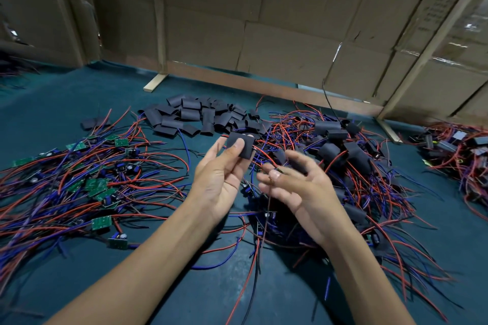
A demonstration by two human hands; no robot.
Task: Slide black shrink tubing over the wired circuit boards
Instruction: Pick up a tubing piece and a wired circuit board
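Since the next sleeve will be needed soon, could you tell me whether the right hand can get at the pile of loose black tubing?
Probably yes: the pile of black tubing lies uncovered beyond the right hand, though that hand pinches a wire.

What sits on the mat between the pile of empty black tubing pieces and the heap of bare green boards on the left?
In the head view, only loose red and blue wires cross the green mat between the tubing pile and the bare boards.

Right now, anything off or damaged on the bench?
Nothing on the table looks damaged. One stray black tubing piece lies apart from the main tubing pile, left of it among the wires. The left hand holds a sleeved board.
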